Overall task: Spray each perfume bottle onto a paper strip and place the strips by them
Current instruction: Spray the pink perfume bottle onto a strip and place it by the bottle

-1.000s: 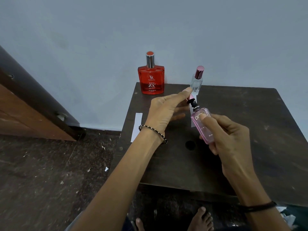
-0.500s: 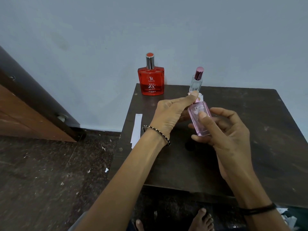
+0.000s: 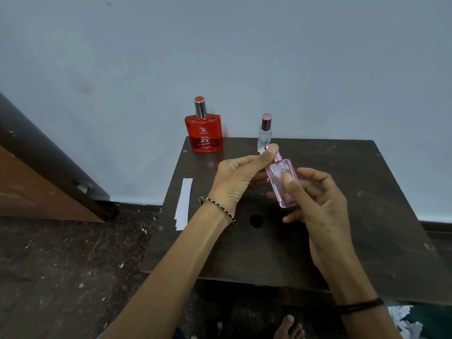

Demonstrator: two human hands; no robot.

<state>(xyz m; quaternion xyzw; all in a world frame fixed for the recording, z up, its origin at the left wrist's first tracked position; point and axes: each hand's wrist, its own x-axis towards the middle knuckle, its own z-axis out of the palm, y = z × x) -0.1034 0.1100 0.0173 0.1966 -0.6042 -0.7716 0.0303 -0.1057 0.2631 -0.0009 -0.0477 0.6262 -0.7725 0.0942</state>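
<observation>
My right hand [image 3: 318,211] grips a small pink perfume bottle [image 3: 285,200] above the middle of the dark wooden table [image 3: 354,204], thumb across its front. My left hand [image 3: 234,179] pinches the pink cap at the bottle's top between thumb and fingers. A red perfume bottle [image 3: 204,133] stands at the table's far left corner. To its right stands a slim clear bottle [image 3: 264,134] with a dark pink cap, and a bit of white paper shows at its base. A stack of white paper strips [image 3: 183,204] overhangs the table's left edge.
The table stands against a pale blue wall and has a round hole [image 3: 256,220] near its middle. A wooden door [image 3: 36,182] is at the left over a speckled dark floor. A bare foot [image 3: 288,326] and paper scraps [image 3: 401,319] lie below the table's front edge.
The pink bottle's black nozzle was bare a second ago; now a pink cap covers it under my left fingers. My right hand has turned the bottle more upright.
</observation>
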